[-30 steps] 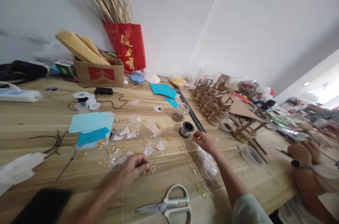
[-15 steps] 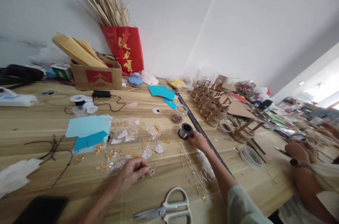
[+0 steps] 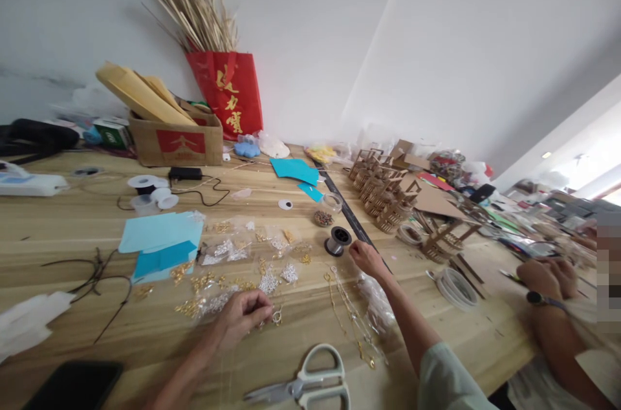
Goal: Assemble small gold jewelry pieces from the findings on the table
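Observation:
My left hand (image 3: 245,313) rests low over the table with thumb and fingers pinched together. A small metal ring (image 3: 277,317) shows right at its fingertips. Closed beside the wire spool (image 3: 338,241) is my right hand (image 3: 365,258), a small gap apart from it; whatever its fingers may hold is hidden. Silver and gold chains (image 3: 347,303) lie below the right hand, next to a crumpled clear plastic bag (image 3: 377,306). Around the left hand are heaps of silver beads (image 3: 269,280) and gold findings (image 3: 191,306). White-handled scissors (image 3: 315,381) lie in front, blades pointing left.
A round tub of beads (image 3: 323,218) stands behind the spool. Small wooden baskets (image 3: 383,193) line the right side. Blue sheets (image 3: 162,235) lie left, a black phone (image 3: 75,384) front left. At far right, a co-worker's hands (image 3: 546,277) rest over the table.
My right hand has moved slightly to the right, away from the spool, leaving a gap between them. My left hand has stayed in place.

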### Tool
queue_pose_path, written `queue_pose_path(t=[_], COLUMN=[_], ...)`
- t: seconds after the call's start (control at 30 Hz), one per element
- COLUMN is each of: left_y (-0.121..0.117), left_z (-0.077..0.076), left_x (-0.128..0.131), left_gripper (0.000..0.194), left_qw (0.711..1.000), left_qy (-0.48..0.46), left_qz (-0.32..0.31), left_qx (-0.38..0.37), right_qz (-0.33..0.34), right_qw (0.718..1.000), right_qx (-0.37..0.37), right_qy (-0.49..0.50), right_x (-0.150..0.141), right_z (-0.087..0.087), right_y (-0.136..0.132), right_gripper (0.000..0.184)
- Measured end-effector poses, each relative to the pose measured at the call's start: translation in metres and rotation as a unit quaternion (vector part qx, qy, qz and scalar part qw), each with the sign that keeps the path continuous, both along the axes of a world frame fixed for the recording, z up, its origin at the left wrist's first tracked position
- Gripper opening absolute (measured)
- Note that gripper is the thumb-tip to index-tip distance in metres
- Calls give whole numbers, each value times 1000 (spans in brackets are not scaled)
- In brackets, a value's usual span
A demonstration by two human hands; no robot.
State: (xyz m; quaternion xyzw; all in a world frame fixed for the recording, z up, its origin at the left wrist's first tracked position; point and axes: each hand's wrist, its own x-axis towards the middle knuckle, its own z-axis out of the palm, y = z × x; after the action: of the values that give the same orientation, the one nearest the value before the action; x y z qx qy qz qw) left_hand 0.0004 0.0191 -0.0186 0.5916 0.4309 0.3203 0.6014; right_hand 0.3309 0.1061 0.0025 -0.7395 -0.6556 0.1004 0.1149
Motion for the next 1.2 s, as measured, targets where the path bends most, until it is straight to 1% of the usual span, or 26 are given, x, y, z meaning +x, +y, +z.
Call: queue_pose_path(t=[0.13, 0.23, 0.33, 0.43, 0.6, 0.73, 0.83, 0.93, 1.03, 1.07, 1.2], left_y=[0, 0, -1, -1, 0, 0, 0, 0, 0, 0, 1], left_z=[1, 2, 4, 3, -1, -1, 2, 4, 3, 2, -3], left_x=[0, 0, -1, -1, 0, 0, 0, -1, -1, -1, -1], left_gripper=[28, 28, 27, 30, 32, 32, 30, 29, 28, 28, 29], left_qw=[1000, 1000, 1000, 1000, 1000, 1000, 1000, 1000, 1000, 1000, 1000], left_qy=[0, -2, -5, -9, -14, -14, -4, 2, 7, 9, 7], left_qz=[-2, -7, -10, -4, 6, 8, 0, 3, 3, 2, 3], left_qx=[-3, 0, -4, -11, -10, -6, -4, 2, 14, 15, 5], right_qz=[6, 7, 0, -5, -8, -10, -1, 15, 30, 37, 103], right_qw=[996, 984, 962, 933, 889, 865, 853, 844, 841, 840, 835], right_qx=[16, 16, 9, 4, -5, -21, -43, -68, -82, -86, -103], right_qy=[88, 177, 274, 361, 458, 501, 521, 531, 534, 535, 531], right_x=[8, 9, 5, 1, -2, -7, -14, -24, -36, -40, -56], right_z=[3, 5, 7, 9, 12, 15, 19, 26, 33, 36, 49], right_y=[2, 2, -2, -9, -25, -38, -48, -57, -66, -69, -82], right_gripper=[15, 14, 15, 21, 31, 36, 33, 30, 28, 28, 26])
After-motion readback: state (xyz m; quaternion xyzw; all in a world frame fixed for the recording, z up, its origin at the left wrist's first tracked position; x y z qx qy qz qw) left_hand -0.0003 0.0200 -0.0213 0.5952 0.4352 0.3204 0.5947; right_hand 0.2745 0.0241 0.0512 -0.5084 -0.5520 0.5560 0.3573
